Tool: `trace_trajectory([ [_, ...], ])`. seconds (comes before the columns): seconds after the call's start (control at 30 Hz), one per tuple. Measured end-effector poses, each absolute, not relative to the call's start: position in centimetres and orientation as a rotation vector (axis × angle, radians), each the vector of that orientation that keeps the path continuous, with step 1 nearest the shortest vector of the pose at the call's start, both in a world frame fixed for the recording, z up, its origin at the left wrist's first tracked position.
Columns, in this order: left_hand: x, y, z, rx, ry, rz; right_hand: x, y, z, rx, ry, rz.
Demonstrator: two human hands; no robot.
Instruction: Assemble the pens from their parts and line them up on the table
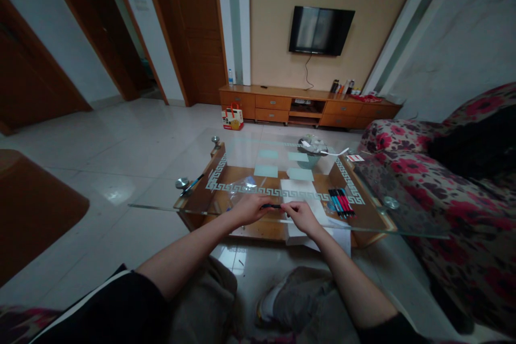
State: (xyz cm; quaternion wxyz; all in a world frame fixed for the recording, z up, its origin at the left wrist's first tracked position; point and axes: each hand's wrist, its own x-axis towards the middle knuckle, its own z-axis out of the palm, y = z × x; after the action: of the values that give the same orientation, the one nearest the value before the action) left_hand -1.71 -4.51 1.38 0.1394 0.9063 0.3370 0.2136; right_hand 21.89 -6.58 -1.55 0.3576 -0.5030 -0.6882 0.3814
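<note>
Both my hands meet over the near edge of a glass coffee table (282, 150). My left hand (250, 208) and my right hand (300, 216) each grip one end of a dark pen (273, 206) held level between them. White paper (300, 196) lies under my right hand. A row of several red, blue and black pens (342, 202) lies on the glass just to the right. A clear plastic bag (242, 186) sits just beyond my left hand.
A single blue pen (192, 184) lies at the table's left corner. A bowl with crumpled paper (312, 149) stands at the far side. A floral sofa (455, 199) borders the right. A TV cabinet (306, 107) and a gift bag (233, 117) stand across the tiled floor.
</note>
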Motion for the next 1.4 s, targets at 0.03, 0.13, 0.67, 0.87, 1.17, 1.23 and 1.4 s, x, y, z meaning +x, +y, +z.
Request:
trace_trajectory([
  [0.03, -1.7, -4.5, 1.3, 2.613, 0.972, 0.619, 21.9, -6.6, -1.4, -1.285, -1.786, 0.976],
  [0.13, -1.7, -4.5, 1.3, 2.595, 0.976, 0.617, 22.0, -6.8, -1.1, -1.223, -1.793, 0.959],
  [0.67, -1.9, -4.3, 0.7, 2.614, 0.95, 0.681, 22.2, -6.2, -2.3, -1.328, -1.702, 0.935],
  [0.87, -1.7, -4.5, 1.1, 2.625, 0.948, 0.695, 22.2, -6.3, -2.3, -1.335, -1.71, 0.959],
  [1.17, -1.7, -4.5, 1.0, 2.619, 0.988, 0.66, 22.2, -6.4, -1.6, -1.34, -1.642, 0.986],
  [1.23, -1.8, -4.5, 1.0, 2.623, 0.992, 0.662, 22.1, -6.5, -1.4, -1.354, -1.609, 1.002],
  [1.4, -1.8, -4.4, 0.9, 2.656, 0.99, 0.666, 21.9, -6.7, -1.0, -1.342, -1.539, 1.062],
])
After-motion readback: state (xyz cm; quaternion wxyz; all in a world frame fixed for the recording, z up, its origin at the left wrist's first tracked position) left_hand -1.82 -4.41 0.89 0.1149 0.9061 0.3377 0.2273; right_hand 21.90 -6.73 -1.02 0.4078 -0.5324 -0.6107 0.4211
